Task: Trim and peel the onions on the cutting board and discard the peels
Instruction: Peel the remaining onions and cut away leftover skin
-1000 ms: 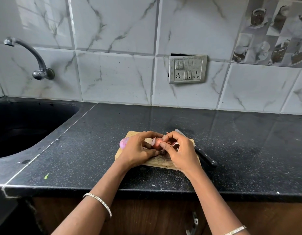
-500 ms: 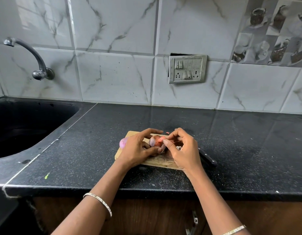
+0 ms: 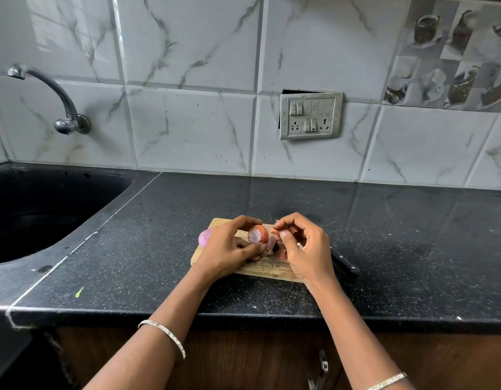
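Note:
A small wooden cutting board [image 3: 260, 270] lies on the black counter. Just above it my left hand [image 3: 229, 247] grips a small onion [image 3: 257, 235] with orange-brown skin, its trimmed purple end facing me. My right hand [image 3: 305, 246] pinches a strip of peel [image 3: 275, 231] beside the onion. A peeled purple onion [image 3: 204, 237] sits at the board's left edge, partly hidden behind my left hand. Loose peels [image 3: 276, 250] lie on the board between my hands.
A black-handled knife [image 3: 345, 263] lies along the board's right side, its blade hidden by my right hand. A dark sink [image 3: 41, 209] with a wall tap [image 3: 60, 108] is at the left. A switch panel [image 3: 311, 115] sits on the tiled wall. A green speck [image 3: 79, 291] lies on the counter.
My right hand has pulled away from the onion to the right with peel pinched in it. The onion's cut purple end now shows, and the knife blade is covered.

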Demonstrator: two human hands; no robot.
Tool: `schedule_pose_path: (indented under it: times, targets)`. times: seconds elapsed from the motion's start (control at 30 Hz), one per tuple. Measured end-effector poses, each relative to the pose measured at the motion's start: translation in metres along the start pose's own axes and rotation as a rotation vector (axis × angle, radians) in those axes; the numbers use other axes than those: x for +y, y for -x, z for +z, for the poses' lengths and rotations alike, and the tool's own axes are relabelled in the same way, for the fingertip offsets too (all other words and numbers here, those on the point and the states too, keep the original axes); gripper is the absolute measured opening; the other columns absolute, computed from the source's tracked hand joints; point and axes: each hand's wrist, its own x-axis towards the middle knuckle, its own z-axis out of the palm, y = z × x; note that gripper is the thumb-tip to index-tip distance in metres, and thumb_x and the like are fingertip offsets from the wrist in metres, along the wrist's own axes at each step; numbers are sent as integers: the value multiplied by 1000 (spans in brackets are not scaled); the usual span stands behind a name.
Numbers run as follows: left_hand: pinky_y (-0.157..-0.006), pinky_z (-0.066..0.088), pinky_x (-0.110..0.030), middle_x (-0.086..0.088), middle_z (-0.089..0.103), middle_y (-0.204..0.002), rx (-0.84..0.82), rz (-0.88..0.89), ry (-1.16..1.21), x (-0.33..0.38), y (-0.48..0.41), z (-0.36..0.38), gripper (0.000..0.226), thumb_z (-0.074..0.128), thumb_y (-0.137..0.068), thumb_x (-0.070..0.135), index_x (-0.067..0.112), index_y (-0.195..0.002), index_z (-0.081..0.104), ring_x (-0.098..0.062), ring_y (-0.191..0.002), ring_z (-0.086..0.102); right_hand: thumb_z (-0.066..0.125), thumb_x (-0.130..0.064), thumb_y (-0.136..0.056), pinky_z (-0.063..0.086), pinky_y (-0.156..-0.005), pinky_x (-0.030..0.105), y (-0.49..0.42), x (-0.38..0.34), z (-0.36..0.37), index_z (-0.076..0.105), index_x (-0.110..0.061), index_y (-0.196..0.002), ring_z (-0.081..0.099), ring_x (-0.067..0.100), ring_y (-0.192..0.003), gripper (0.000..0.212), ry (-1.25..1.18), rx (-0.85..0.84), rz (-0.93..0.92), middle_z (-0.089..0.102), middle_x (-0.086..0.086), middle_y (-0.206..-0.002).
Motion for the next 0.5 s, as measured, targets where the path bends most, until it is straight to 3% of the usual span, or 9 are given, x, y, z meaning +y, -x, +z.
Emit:
schedule_pose_path:
  times: [0.2,0.33,0.5]
  targets:
    - [-73,63,-38,0,71,-108,2,35,-1,1,1,0,39,78,-87,16,23,-122,64,-22,-75,77,67,3,-82,49,-80,16,0,2,1,75,-19,-87,61,4,-97,25,121,66,-10,63,-9,-100]
    - [-78,61,-32,5,71,-112,-1,50,-62,1,0,-2,40,81,-84,18,25,-120,66,-18,-80,76,71,-11,-75,48,-88,19,-1,1,3,73,-22,-97,61,6,-104,25,135,-100,-59,63,-11,-106]
    - [-83,59,-28,5,72,-116,-37,48,-61,3,1,-4,42,74,-86,12,20,-127,65,-18,-86,76,78,-1,-72,57,-76,24,-1,1,5,68,-18,-104,63,8,-94,38,120,-183,-78,62,-9,-103]
